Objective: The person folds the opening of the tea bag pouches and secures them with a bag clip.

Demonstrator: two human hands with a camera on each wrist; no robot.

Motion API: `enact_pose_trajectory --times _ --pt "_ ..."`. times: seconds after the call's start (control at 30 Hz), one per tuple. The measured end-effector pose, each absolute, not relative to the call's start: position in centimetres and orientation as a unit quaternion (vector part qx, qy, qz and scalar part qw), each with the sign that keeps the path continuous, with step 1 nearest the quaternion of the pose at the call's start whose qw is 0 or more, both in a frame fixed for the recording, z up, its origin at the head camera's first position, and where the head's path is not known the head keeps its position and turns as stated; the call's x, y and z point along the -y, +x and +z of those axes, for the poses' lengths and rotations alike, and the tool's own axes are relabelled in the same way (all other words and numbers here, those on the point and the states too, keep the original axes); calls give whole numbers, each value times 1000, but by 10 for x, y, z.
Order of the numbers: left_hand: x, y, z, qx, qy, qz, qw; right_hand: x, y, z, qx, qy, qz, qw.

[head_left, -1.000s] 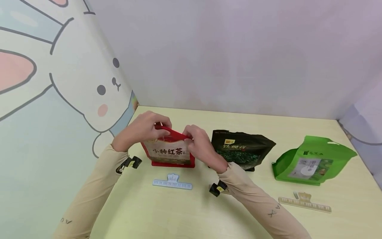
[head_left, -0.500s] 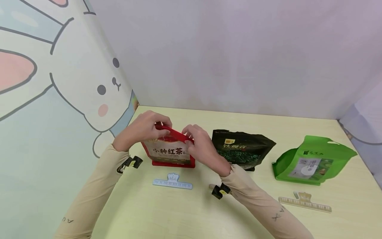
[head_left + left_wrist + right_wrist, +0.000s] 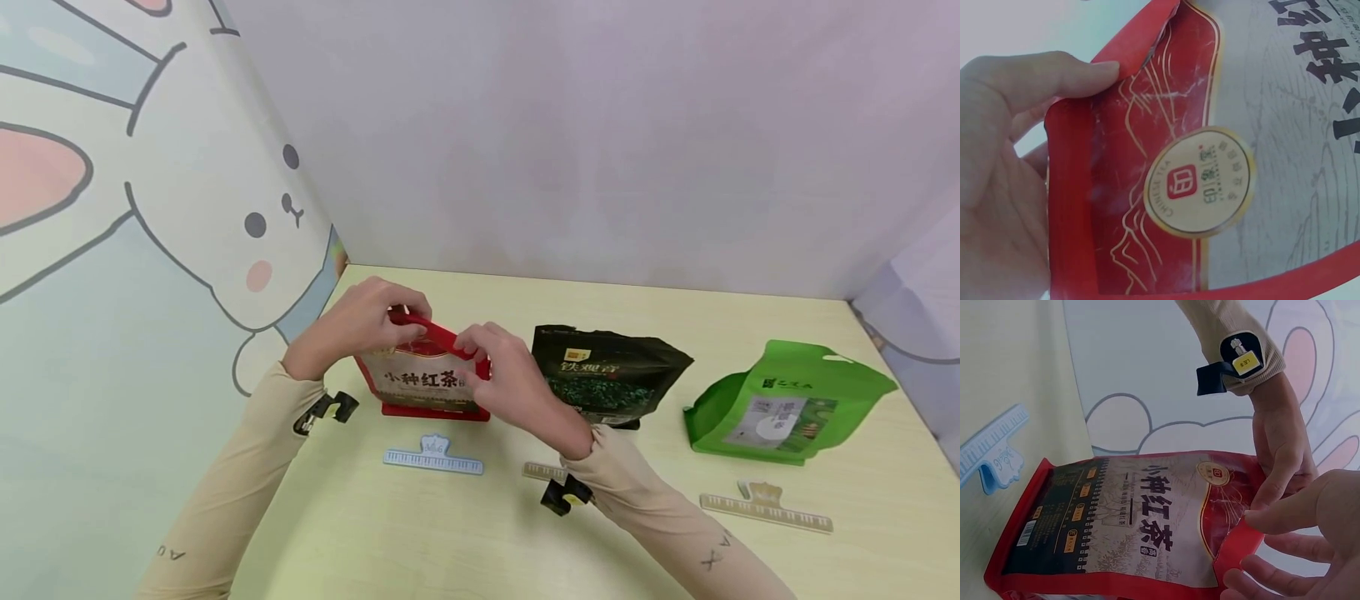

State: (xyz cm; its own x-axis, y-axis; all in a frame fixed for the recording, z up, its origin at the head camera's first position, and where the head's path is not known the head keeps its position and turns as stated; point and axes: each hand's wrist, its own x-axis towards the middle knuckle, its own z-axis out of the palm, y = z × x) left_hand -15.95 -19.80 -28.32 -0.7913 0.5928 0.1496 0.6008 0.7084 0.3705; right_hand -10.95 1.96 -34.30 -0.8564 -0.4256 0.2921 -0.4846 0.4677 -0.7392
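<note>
A red and white tea bag [image 3: 420, 392] stands upright at the left of the table, its red top edge folded into a flap [image 3: 1240, 550]. My left hand [image 3: 371, 317] pinches the fold at the top left corner, the thumb [image 3: 1100, 75] lying on the front. At the top right corner is my right hand [image 3: 506, 371]. Its thumb and fingers [image 3: 1272, 575] are spread apart, with tips touching or close to the flap. In the head view a light blue clip [image 3: 432, 458] lies before the bag.
Right of the red bag stands a black tea bag [image 3: 603, 375]. A green bag [image 3: 787, 404] stands farther right, a tan clip [image 3: 767, 510] before it. Another tan clip [image 3: 542, 472] is partly hidden by my right wrist. A wall [image 3: 600, 150] borders the table's back.
My right thumb has moved down off the fold and the right hand has spread and shifted slightly down. The top edge now lies in a neater fold. My left hand holds still.
</note>
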Motion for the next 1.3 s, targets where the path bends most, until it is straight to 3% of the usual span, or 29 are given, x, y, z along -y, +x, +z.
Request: enact_pose_trajectory --times 0.87,1.3 --pt "198 -160 -285 924 -322 -207 7 -16 -101 -361 840 292 457 5" --pt "198 -160 -287 923 -323 -210 10 -9 -98 -376 844 285 453 -42"
